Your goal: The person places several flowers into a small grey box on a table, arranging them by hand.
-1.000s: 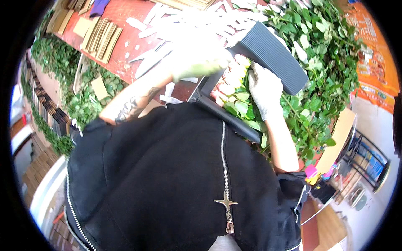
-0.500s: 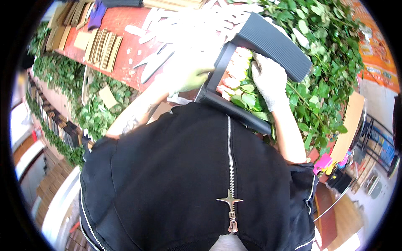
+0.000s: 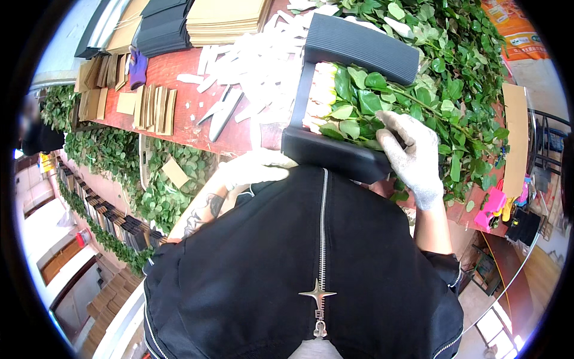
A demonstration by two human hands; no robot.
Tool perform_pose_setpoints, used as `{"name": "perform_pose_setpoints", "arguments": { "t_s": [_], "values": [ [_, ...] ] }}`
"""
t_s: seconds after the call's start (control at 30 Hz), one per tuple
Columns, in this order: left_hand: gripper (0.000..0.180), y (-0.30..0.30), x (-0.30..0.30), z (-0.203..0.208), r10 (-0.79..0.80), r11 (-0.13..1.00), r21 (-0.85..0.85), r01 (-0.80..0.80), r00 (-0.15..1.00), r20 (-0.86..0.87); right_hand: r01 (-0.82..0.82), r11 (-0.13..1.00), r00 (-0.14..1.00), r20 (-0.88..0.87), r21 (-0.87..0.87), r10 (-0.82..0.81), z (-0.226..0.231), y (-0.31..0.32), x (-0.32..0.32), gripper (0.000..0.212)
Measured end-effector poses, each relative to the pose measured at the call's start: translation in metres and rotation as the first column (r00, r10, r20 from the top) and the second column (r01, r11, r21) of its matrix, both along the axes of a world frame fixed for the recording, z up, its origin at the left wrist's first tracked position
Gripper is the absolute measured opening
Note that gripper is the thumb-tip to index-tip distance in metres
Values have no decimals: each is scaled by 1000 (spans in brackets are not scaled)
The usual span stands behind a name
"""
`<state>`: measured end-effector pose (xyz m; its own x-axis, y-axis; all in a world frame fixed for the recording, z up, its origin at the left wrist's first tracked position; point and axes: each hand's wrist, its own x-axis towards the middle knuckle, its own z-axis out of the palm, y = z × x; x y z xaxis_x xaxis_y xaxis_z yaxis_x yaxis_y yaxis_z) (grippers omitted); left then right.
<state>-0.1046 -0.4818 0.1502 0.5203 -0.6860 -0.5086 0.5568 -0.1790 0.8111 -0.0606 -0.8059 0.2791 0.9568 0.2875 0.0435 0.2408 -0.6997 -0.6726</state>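
Note:
A bunch of pale pink and cream roses (image 3: 321,90) with green leaves (image 3: 359,110) lies inside a black corrugated cardboard wrap (image 3: 365,45), its blooms toward the left. The wrap's near flap (image 3: 335,152) is folded up in front of me. At that flap's left corner is my left hand (image 3: 260,166), in a white glove, fingers extended and touching the cardboard. Also white-gloved, my right hand (image 3: 412,152) hovers over the flap's right end beside the leaves. Its fingers are curved and apart, with nothing visibly gripped.
White paper strips (image 3: 257,66) and scissors (image 3: 224,113) lie on the red table (image 3: 185,128). Brown cardboard pieces (image 3: 155,109), a purple glove (image 3: 138,67) and cardboard stacks (image 3: 227,21) stand farther left. Cut foliage (image 3: 466,113) covers the right side; greenery (image 3: 173,197) hangs at the left.
My right hand has come off the roses, moving right and nearer. My left hand has moved down to the wrap's near corner. The wrap sits less tilted and the view has shifted.

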Motion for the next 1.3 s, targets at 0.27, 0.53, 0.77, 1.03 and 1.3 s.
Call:
{"name": "perform_pose_setpoints", "arguments": {
  "t_s": [0.27,0.53,0.77,1.03,1.3],
  "values": [
    [34,-7,-39,3,170,976,100,-194,964,205,161,983,981,99,90,-169,-23,-24,-13,23],
    [37,25,7,99,-89,976,196,96,995,-44,-516,853,855,17,-85,519,30,1,-21,67],
    [49,16,105,20,-290,799,396,-454,286,913,-560,737,812,-76,-378,578,11,41,-40,75],
    [48,-33,139,-63,-346,815,371,-445,140,928,-585,740,810,-191,-331,555,2,44,-47,71],
    [43,-36,151,-79,-231,871,311,-380,242,942,-633,687,772,-234,-357,591,6,40,-45,65]
  ]
}}
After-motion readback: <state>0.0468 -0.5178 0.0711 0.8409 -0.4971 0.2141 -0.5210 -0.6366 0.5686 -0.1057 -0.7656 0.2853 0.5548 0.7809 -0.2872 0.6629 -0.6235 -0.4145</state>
